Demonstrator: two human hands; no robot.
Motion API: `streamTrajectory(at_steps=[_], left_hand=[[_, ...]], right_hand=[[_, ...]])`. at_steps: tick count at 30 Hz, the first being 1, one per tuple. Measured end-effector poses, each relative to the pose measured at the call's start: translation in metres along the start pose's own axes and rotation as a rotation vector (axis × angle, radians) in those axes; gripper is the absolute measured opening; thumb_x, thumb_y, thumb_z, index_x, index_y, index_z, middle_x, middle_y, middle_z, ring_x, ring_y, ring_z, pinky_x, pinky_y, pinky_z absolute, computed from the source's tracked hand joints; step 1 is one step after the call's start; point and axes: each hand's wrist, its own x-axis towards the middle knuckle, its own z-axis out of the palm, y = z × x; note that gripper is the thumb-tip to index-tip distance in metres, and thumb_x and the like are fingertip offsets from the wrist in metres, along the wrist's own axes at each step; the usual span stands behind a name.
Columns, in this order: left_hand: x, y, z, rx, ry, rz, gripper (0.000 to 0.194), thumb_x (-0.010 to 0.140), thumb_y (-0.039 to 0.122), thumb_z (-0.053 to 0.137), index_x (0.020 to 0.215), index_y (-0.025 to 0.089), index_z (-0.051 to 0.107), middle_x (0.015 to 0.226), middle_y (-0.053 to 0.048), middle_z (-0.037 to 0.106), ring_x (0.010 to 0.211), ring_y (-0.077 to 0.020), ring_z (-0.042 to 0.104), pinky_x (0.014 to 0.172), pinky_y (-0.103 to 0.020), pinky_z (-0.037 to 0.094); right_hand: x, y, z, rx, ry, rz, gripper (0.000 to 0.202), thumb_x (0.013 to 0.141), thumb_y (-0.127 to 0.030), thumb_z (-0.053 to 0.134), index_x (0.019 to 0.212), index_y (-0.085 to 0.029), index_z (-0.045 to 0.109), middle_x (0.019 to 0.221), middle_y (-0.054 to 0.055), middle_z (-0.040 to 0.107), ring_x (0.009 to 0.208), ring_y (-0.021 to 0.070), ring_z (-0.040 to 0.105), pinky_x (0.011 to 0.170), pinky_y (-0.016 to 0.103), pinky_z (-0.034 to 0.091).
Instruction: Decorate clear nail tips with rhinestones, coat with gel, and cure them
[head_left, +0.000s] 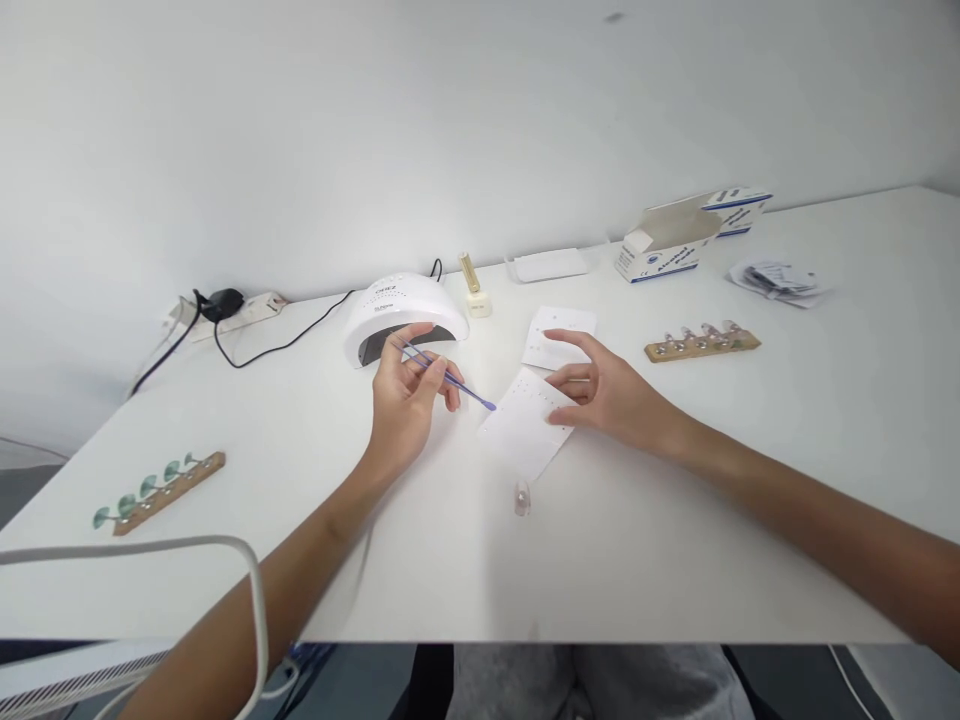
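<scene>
A purple pair of tweezers [469, 393] is in my left hand [409, 395], its fingers closed around the shaft. The tip points down right, at the left edge of a white card [525, 430] dotted with tiny specks. My right hand [607, 390] has that card's right corner at its thumb, with the thumb tip over the card and curled fingers beside the edge. Its index finger reaches over a second white card [559, 325] that lies behind. A small clear nail tip [522, 498] lies just in front of the cards.
Behind my left hand stands a white nail lamp [397, 300], beside a polish bottle [476, 300]. Wooden strips with nail tips lie at right [705, 345] and left [169, 492]. An alcohol pads box [667, 245], papers [780, 280] and a power strip [251, 315] are farther back.
</scene>
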Motion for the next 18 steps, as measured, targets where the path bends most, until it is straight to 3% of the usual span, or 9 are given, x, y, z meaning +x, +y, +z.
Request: streamTrajectory(at_steps=[2,4,6,11,18], left_hand=[[0.0002,0.0006,0.0003,0.007,0.004,-0.009,0.039,0.086,0.022,0.056,0.122,0.019,0.042,0.072,0.002,0.063,0.047,-0.0084,0.057,0.056,-0.028,0.051],[0.0002,0.0011,0.0002,0.007,0.007,0.003,0.041,0.086,0.024,0.056,0.124,0.019,0.041,0.072,0.002,0.063,0.047,-0.0082,0.056,0.056,-0.028,0.05],[0.0001,0.0016,-0.0003,0.014,0.017,0.023,0.041,0.087,0.024,0.056,0.125,0.02,0.043,0.071,0.002,0.062,0.047,-0.0079,0.055,0.057,-0.028,0.05],[0.0004,0.0017,-0.0015,0.043,0.058,0.03,0.036,0.087,0.025,0.056,0.121,0.019,0.046,0.066,0.003,0.06,0.045,-0.0074,0.052,0.05,-0.024,0.045],[-0.0028,0.005,0.0005,0.064,0.071,0.028,0.043,0.09,0.03,0.051,0.132,0.021,0.046,0.057,0.004,0.052,0.044,-0.0075,0.044,0.044,-0.022,0.038]], right_hand=[[0.0017,-0.0001,-0.0023,0.023,0.036,0.04,0.07,0.067,-0.015,0.073,0.131,-0.027,0.047,0.093,0.002,0.068,0.084,0.0182,0.066,0.083,0.036,0.053],[0.0022,-0.0006,-0.0041,0.047,0.057,0.08,0.046,0.068,-0.018,0.074,0.113,-0.022,0.064,0.098,0.005,0.069,0.087,0.0197,0.067,0.084,0.036,0.052],[0.0018,-0.0012,-0.0046,0.118,0.074,0.104,0.029,0.07,-0.02,0.073,0.099,-0.02,0.07,0.104,0.006,0.07,0.088,0.0201,0.068,0.083,0.036,0.053],[0.0006,-0.0011,-0.0031,0.306,0.163,0.091,0.022,0.074,-0.022,0.073,0.096,-0.02,0.071,0.103,0.005,0.071,0.087,0.0174,0.068,0.084,0.032,0.054],[-0.0013,-0.0024,-0.0006,0.438,0.151,0.106,0.021,0.079,-0.022,0.071,0.099,-0.018,0.068,0.101,0.007,0.073,0.092,0.0188,0.068,0.088,0.033,0.054]])
